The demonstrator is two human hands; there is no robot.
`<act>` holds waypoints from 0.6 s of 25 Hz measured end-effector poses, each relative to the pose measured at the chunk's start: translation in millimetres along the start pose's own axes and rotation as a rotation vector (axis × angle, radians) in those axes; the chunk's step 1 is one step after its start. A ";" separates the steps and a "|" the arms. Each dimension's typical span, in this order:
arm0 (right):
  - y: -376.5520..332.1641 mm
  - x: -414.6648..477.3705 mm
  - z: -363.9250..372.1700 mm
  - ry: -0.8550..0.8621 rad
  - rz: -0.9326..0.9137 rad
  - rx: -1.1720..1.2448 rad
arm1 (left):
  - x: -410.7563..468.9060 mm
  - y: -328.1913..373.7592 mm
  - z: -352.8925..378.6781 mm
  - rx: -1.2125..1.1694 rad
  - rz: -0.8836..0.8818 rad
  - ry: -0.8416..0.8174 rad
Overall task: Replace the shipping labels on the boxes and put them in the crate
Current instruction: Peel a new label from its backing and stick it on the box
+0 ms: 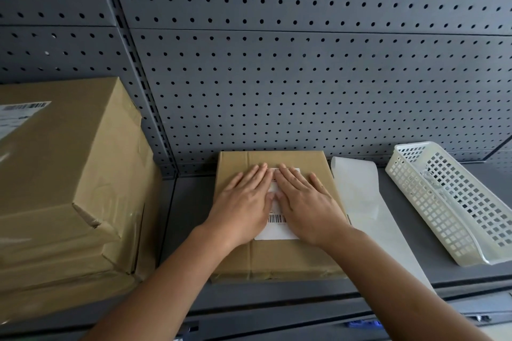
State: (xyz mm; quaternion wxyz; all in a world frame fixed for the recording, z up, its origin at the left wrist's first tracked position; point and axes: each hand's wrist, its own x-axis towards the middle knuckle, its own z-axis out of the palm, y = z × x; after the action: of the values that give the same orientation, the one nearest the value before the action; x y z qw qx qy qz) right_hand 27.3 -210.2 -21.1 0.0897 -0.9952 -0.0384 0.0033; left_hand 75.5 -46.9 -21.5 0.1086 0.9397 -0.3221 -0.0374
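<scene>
A flat brown cardboard box [277, 255] lies on the grey shelf [191, 202] against the pegboard. A white shipping label [277, 227] with a barcode sits on its top face. My left hand [243, 202] and my right hand [304, 202] lie side by side, flat with straight fingers, pressing on the label and covering most of it. Only the label's lower part and a strip at its far edge show.
A large taped cardboard box [69, 188] with its own label stands at the left. A strip of white backing paper [363, 196] lies right of the flat box. A white perforated plastic basket [448, 202] rests at the right. Grey pegboard [277, 63] closes the back.
</scene>
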 end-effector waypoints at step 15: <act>-8.5 -36.5 -15.4 0.024 -0.010 0.064 | -31.7 16.7 -15.2 -0.047 0.040 -0.005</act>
State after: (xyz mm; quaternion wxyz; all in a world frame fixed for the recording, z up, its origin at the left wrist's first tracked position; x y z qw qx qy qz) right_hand -9.5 -207.4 -4.4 0.1222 -0.9916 -0.0420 -0.0077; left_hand 42.6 -37.6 -2.9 0.1308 0.9301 -0.3401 -0.0452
